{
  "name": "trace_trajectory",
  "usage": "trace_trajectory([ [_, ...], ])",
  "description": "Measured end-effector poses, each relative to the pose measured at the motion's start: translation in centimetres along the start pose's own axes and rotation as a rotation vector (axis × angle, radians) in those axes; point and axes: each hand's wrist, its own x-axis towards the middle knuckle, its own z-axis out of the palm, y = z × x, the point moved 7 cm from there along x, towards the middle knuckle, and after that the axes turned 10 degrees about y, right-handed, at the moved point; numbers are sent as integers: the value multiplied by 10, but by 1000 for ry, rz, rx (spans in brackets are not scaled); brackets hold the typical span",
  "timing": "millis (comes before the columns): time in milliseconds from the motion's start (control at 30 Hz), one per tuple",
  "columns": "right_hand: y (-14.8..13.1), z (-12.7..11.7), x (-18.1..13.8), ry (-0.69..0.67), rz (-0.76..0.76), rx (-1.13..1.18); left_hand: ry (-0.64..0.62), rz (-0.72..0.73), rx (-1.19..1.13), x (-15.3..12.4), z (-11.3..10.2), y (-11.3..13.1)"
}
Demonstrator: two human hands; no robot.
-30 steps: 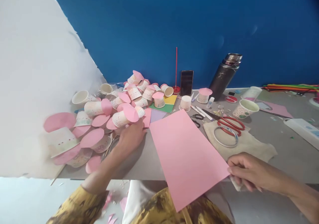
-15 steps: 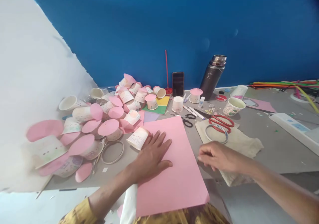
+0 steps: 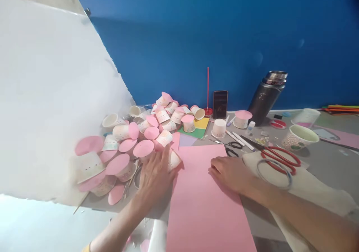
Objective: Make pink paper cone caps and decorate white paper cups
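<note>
A pink paper sheet (image 3: 202, 207) lies on the grey table (image 3: 331, 162) in front of me. My left hand (image 3: 155, 177) is just left of the sheet with fingers spread, its fingertips against a small paper cup (image 3: 174, 159) lying on its side by the sheet's top left corner. My right hand (image 3: 230, 171) rests flat on the sheet's right edge, fingers stretched out, holding nothing.
A heap of paper cups with pink lids (image 3: 140, 140) fills the left. Red scissors (image 3: 280, 156) and a ring (image 3: 273, 168) lie on a cloth (image 3: 311, 186) at right. Behind stand a flask (image 3: 266, 93), a phone (image 3: 220, 104), a cup (image 3: 300, 137) and small black scissors (image 3: 234, 149).
My left hand slid off the pink sheet to the left, up against the lying cup. My right hand moved left onto the sheet's right edge. The view shifted.
</note>
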Motion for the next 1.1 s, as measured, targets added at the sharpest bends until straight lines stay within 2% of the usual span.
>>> trace_trajectory([
  [67, 2, 2, 1, 6, 20, 6, 21, -121, -50, 18, -12, -14],
  [200, 3, 8, 1, 25, 7, 35, 210, -318, -25, 79, -62, -49],
  [267, 6, 9, 2, 42, 1, 64, 381, -304, 37, 105, -88, -53],
  [333, 11, 9, 2, 59, 10, 93, 541, -205, -3, 113, -97, -40],
  [367, 14, 9, 2, 72, 18, 103, 558, -157, -85, 110, -91, -28],
  [400, 17, 8, 2, 89, 22, 111, 505, -103, -178, 104, -77, -13],
  [433, 18, 7, 2, 105, 20, 119, 386, -37, -269, 95, -56, 5],
  [467, 18, 7, 1, 118, 10, 131, 207, 54, -345, 83, -30, 27],
  [533, 14, 6, 0, 142, -30, 184, -49, 169, -376, 51, 16, 61],
  [567, 11, 6, -1, 155, -52, 229, -109, 199, -361, 37, 34, 71],
  [633, 4, 6, -2, 171, -102, 345, -146, 264, -356, 15, 56, 83],
  [700, 2, 6, -2, 150, -118, 429, -140, 358, -332, 2, 66, 87],
  [767, 12, 5, 2, 144, -58, 406, -161, 429, -292, -6, 73, 84],
  [900, 59, -8, 12, 232, 194, 73, -238, 530, -288, -19, 80, 83],
  [1000, 82, -10, 18, 182, 240, -94, -303, 636, -350, -24, 80, 97],
  [1100, 95, -11, 22, 167, 260, -137, -362, 694, -394, -14, 81, 112],
])
